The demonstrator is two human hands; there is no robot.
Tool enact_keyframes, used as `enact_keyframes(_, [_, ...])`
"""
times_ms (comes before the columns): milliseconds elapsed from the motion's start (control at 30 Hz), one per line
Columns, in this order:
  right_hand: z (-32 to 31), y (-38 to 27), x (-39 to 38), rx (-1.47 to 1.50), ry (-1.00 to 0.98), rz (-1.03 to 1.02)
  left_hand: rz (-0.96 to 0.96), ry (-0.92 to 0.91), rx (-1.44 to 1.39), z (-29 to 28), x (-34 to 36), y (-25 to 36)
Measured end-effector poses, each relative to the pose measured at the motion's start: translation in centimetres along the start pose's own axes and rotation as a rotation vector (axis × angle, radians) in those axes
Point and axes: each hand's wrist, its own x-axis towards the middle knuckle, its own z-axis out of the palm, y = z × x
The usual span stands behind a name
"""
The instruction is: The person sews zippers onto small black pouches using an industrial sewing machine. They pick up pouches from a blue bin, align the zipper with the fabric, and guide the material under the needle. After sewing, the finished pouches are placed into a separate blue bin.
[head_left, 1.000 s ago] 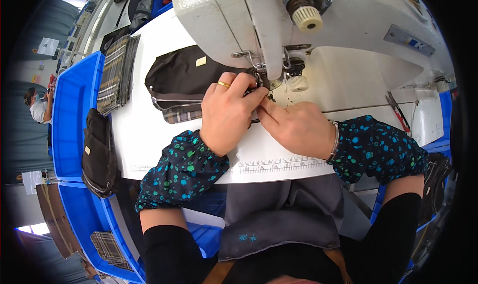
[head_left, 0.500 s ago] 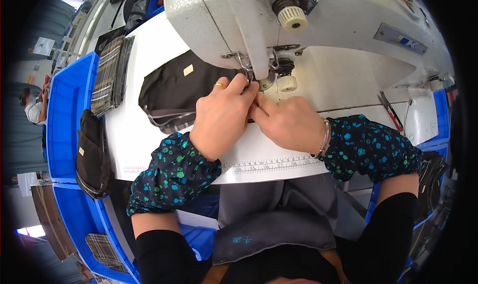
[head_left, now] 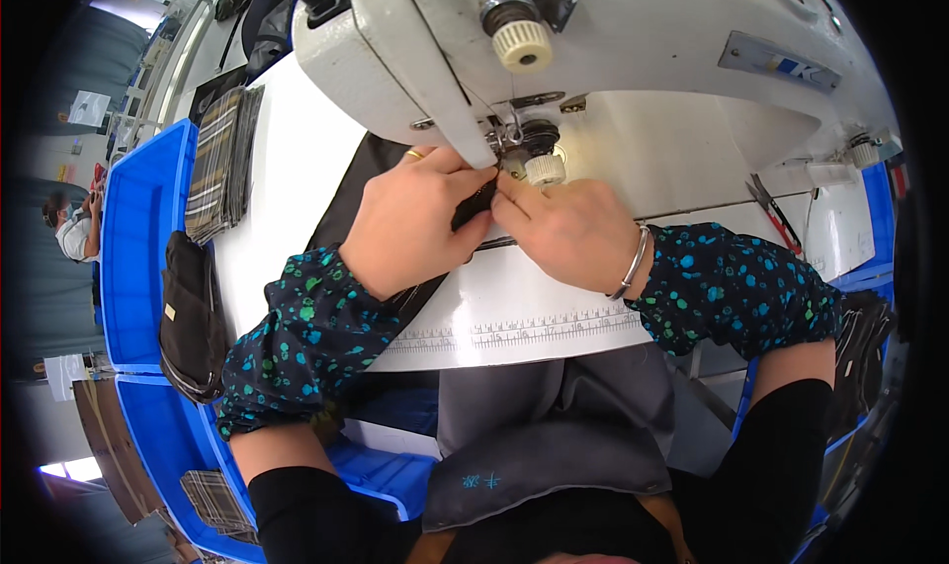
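A black fabric pouch (head_left: pixel 346 193) lies under the head of a white sewing machine (head_left: pixel 633 45), mostly covered by my hands. My left hand (head_left: pixel 405 218), with a ring on one finger, is closed on the pouch's edge just in front of the presser foot area (head_left: pixel 504 149). Thumb and fingers pinch a dark strip of the fabric there. My right hand (head_left: pixel 573 230), a bangle at its wrist, has its fingertips pressed together at the same edge, touching the left fingertips. The needle itself is hard to make out.
Red-and-black scissors (head_left: pixel 774 214) lie on the table at the right. Folded plaid cloth (head_left: pixel 222 164) is stacked at the left, beside a blue bin (head_left: pixel 146 277). Another black pouch (head_left: pixel 190 312) hangs over the bin's edge. A printed ruler (head_left: pixel 514 329) runs along the table's front.
The pouch has been turned; its light label and open zipper no longer show. My left hand has shifted left and now bunches the fabric edge. The view has moved slightly.
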Motion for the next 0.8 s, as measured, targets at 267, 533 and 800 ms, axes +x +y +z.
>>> enact_keyframes(267, [0.2, 0.2, 0.1, 0.041, 0.044, -0.103, 0.139, -0.023, -0.038, -0.3, 0.1, -1.6])
enact_keyframes(533, [-0.4, 0.6, 0.3, 0.011, 0.084, -0.134, 0.085, -0.056, -0.025, -0.2, 0.3, -1.0])
enact_keyframes(800, [-0.2, 1.1, 0.5, 0.031, 0.115, -0.107, 0.024, -0.04, -0.076, -0.8, 0.4, -1.7])
